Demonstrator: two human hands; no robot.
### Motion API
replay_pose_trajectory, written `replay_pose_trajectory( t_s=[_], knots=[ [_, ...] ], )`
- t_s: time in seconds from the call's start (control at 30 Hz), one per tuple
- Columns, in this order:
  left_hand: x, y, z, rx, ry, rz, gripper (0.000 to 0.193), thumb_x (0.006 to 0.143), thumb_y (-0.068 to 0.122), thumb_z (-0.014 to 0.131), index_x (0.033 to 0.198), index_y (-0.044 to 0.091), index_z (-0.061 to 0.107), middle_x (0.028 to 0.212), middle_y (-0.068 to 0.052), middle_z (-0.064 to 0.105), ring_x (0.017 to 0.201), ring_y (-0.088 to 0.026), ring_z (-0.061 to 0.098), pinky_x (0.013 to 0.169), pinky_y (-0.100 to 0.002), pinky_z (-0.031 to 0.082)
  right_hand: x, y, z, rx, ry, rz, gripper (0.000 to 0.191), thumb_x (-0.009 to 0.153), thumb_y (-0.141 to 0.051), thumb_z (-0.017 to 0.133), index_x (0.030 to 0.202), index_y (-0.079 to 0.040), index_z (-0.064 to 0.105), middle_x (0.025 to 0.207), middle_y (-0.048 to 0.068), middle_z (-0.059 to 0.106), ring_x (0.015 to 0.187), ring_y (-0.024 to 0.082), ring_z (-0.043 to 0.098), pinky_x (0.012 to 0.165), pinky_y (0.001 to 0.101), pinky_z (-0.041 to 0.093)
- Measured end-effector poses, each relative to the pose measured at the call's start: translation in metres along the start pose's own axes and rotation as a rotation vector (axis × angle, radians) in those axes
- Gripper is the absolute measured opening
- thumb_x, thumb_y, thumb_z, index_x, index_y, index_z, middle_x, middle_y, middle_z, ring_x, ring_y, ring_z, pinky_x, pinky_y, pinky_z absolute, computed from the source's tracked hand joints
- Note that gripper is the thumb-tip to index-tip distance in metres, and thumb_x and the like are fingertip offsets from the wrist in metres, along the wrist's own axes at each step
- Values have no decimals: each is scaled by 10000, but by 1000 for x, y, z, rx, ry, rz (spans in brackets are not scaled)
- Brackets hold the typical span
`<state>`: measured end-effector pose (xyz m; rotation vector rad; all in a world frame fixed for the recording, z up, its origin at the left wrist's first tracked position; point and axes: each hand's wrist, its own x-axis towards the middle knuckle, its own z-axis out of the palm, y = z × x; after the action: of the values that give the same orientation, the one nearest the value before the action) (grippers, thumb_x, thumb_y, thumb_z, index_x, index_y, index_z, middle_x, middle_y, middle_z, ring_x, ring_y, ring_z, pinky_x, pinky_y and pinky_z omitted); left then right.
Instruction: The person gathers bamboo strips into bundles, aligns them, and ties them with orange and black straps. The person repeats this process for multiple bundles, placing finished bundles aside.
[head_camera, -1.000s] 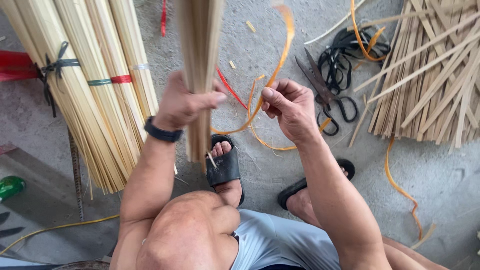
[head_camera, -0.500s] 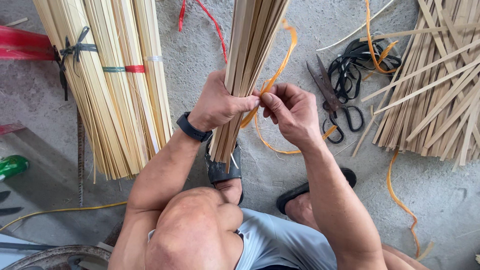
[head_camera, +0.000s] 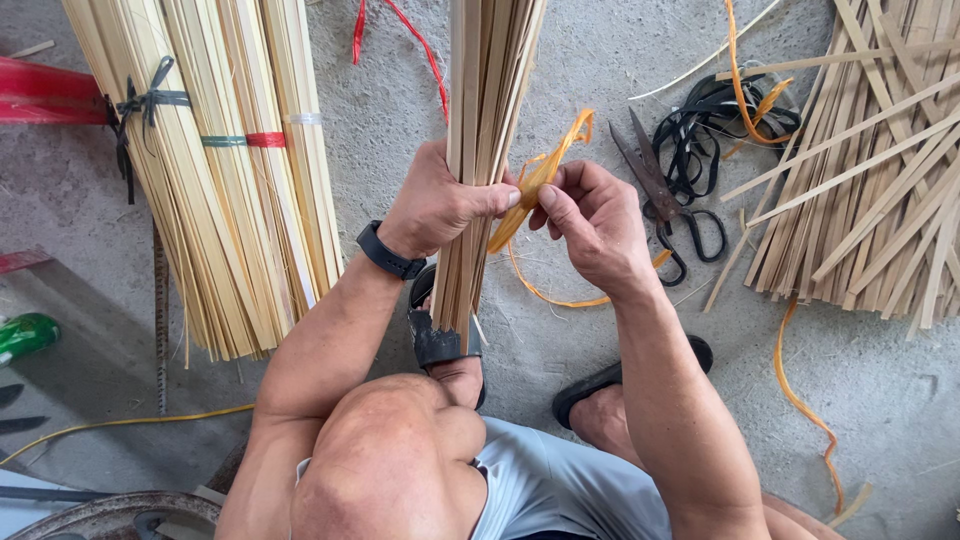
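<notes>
Compared with a second ago: bundle of bamboo strips (head_camera: 487, 150) now drawn in closer and standing nearly upright at centre frame, lower end down by the sandalled foot (head_camera: 440, 345) on the concrete floor (head_camera: 600, 50). Half a second ago, right fingers only just arriving at the bundle; now pinching the orange plastic strap (head_camera: 540, 180) right beside it. Judged from that: tying stage reached, strap brought up to the bundle but not yet seen wrapped round it.

Left hand (head_camera: 435, 205), wristband on the wrist, closed firmly round the bundle at mid-height, thumb across the front. Right hand (head_camera: 595, 225) closed in a pinch on the strap, thumb and forefinger tips almost touching the left thumb. Strap looping up above the right hand's grip to upper centre, then trailing below it in a curve across the floor towards the foot.

Bundle therefore inside the left grip, just left of the right grip, touching or nearly touching the strap.

Round about: tied bundles of strips (head_camera: 215, 170) at upper left, bound with black, green and red ties; loose strips (head_camera: 870, 180) fanned at upper right; black scissors (head_camera: 665, 195) just right of the right hand, near a tangle of black bands (head_camera: 715, 110); more orange strap (head_camera: 805, 400) at lower right.
</notes>
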<state>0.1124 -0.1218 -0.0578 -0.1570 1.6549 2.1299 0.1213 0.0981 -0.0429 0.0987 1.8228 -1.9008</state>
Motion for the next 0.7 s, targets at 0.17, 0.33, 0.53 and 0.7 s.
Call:
replay_pose_trajectory(
  t_s=[0.17, 0.33, 0.53, 0.7],
  knots=[
    [-1, -4, 3, -14, -6, 4, 243, 814, 11, 821, 1030, 24, 711, 929, -30, 764, 841, -97, 730, 748, -264, 622, 1, 0, 7, -51, 55, 46, 110, 1003, -99, 667, 1023, 5, 638, 864, 38, 698, 769, 59, 649, 669, 206, 532],
    [2, -7, 10, 126, 24, 79, 238, 832, 13, 829, 1042, 10, 715, 950, -34, 755, 870, -87, 707, 779, -261, 610, -4, -1, 17, -373, 110, -4, 128, 995, -97, 637, 1013, 27, 610, 840, 78, 705, 741, 80, 632, 658, 243, 523],
    [4, -9, 15, 92, 21, 75, 234, 839, 9, 810, 1043, 0, 695, 902, -46, 725, 799, -95, 679, 711, -271, 581, 2, 18, 16, -659, 250, -169, 143, 995, -79, 635, 1015, 41, 561, 844, 160, 686, 757, 239, 679, 701, 344, 541],
    [13, -16, -1, -58, 18, -20, 215, 813, 76, 832, 957, 27, 680, 830, -62, 714, 706, -141, 711, 645, -305, 616, 17, 55, -35, 196, 490, 233, 68, 1030, -75, 509, 1021, -25, 555, 893, 96, 719, 745, 221, 713, 691, 371, 644]
  ],
)
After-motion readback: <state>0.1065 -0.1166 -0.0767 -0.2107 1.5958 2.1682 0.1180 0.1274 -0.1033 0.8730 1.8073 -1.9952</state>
